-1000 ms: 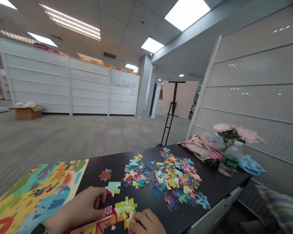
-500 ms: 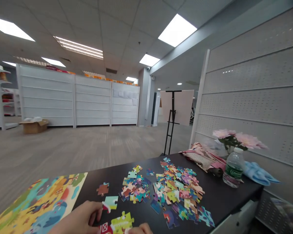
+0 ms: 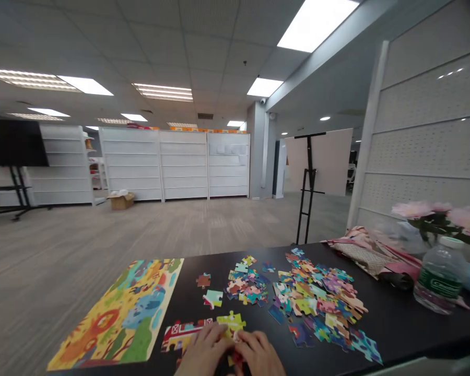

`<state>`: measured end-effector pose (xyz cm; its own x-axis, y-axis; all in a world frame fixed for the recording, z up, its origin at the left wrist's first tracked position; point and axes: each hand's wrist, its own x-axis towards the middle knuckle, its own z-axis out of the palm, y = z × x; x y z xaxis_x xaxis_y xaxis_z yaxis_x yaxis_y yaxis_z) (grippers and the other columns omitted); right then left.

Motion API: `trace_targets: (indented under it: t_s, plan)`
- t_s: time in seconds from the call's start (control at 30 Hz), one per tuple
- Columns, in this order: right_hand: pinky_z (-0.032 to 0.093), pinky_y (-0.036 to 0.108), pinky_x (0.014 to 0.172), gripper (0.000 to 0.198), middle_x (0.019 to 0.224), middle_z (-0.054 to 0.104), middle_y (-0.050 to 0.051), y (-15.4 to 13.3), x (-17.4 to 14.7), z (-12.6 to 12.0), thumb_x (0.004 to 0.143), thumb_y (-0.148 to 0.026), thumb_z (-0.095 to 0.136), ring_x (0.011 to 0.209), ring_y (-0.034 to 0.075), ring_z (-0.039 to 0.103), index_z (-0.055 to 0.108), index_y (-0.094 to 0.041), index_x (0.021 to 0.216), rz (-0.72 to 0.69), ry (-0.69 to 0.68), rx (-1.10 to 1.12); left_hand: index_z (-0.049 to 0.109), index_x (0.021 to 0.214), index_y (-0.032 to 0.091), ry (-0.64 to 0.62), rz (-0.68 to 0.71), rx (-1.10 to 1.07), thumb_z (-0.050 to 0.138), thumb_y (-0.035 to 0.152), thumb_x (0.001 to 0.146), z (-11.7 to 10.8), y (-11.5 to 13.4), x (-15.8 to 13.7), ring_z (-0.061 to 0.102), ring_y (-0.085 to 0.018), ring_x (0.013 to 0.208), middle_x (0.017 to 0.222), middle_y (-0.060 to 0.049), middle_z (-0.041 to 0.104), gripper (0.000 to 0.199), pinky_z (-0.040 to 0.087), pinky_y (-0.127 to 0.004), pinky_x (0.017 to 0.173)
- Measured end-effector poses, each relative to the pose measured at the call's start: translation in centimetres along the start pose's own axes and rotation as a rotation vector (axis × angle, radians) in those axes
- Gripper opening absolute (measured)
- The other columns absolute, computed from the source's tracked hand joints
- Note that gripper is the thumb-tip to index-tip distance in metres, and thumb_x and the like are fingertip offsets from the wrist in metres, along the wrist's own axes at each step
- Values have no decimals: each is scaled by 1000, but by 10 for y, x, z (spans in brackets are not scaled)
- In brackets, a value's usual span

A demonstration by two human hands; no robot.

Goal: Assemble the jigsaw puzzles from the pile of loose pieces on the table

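Both hands meet over a partly joined jigsaw at the surface's near edge

The left hand (image 3: 208, 349) and the right hand (image 3: 258, 351) are close together near the middle of the surface's (image 3: 258, 322) near edge, fingers bent and narrowly set. The left lies over the right part of a joined puzzle section (image 3: 190, 328), which shows red barn shapes with white crossed windows. The right has its fingertips just below a yellow-green piece (image 3: 232, 320) at that section's right end. A bit of red shows between the hands; whether either one pinches a piece cannot be told, since the fingers hide it.

Toward the far edge from the section lie a pale green piece with red and white (image 3: 214, 298) and, beyond it, a brown piece (image 3: 203, 280), apart from each other. To their right, a smaller pile of pieces (image 3: 245, 287) sits toward the far edge. Right of that, a larger pile of pieces (image 3: 317, 297) spreads from near the far edge toward the near right corner.

A bright picture sheet (image 3: 133, 313) lies flat along the left edge. Along the right edge are a pink patterned cloth (image 3: 368, 253), near the far right corner, and an upright clear bottle (image 3: 441, 277) with a green label, with pink flowers (image 3: 434, 211) behind it.
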<state>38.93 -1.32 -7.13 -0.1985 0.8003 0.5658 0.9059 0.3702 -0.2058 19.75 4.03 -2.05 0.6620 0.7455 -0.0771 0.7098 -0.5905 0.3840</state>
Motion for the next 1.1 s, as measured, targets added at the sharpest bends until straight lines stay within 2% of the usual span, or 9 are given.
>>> trace_targets:
  t_s: [0.13,0.27,0.37,0.6,0.73,0.83,0.93,1.0,1.1]
  plan:
    - [52,33,91,40,124,71,0,-10,0,-16,79,-9,60,109,24,61,68,-28,113,90,-88,129,47,144,35,64,-21,-7,61,44,90,23,9,-12,35,-35,144,157,0,42,56,26,-56,121]
    - [48,34,98,44,118,71,5,-22,3,-36,78,-6,54,112,25,58,66,-22,117,188,-150,192,49,141,39,215,43,22,59,34,92,13,22,-31,43,-30,139,151,4,49,50,34,-52,118]
    - [48,37,98,41,116,70,7,-28,4,-45,79,-4,51,112,26,58,66,-21,112,181,-166,218,50,140,39,284,51,6,59,35,94,6,30,-41,44,-29,138,150,3,51,47,34,-51,117]
    - [50,31,97,32,113,71,5,-22,8,-53,81,-7,52,107,21,63,69,-22,104,157,-146,389,53,134,45,350,67,-48,60,32,96,3,42,-47,47,-26,133,142,4,56,40,20,-62,120]
    - [50,30,96,32,113,71,6,26,50,-56,91,-10,43,106,19,66,68,-21,108,200,-115,369,62,120,40,359,40,-62,60,34,96,-2,46,-48,47,-28,134,139,4,58,25,15,-67,118]
    - [49,40,101,30,115,70,8,81,108,-53,98,-13,41,110,22,64,67,-19,110,245,-110,282,61,117,40,345,39,-45,64,35,93,-5,41,-43,50,-29,131,136,4,60,25,23,-66,116]
    - [50,48,100,23,123,66,8,132,166,-42,99,-31,59,112,24,63,64,-18,117,221,-187,210,62,116,40,336,88,42,74,40,86,6,27,-29,57,-29,123,132,6,64,32,35,-60,113]
    - [51,50,100,31,131,62,9,155,194,-29,97,-36,64,116,25,61,62,-19,123,174,-269,177,65,111,38,428,109,154,80,44,83,21,17,-17,62,-27,116,126,7,68,32,40,-52,111]
    - [52,49,99,31,132,61,9,177,216,-6,97,-35,64,116,25,62,62,-19,124,96,-419,147,68,99,36,654,42,309,80,35,85,47,10,-3,66,-23,108,117,8,72,18,34,-50,117]
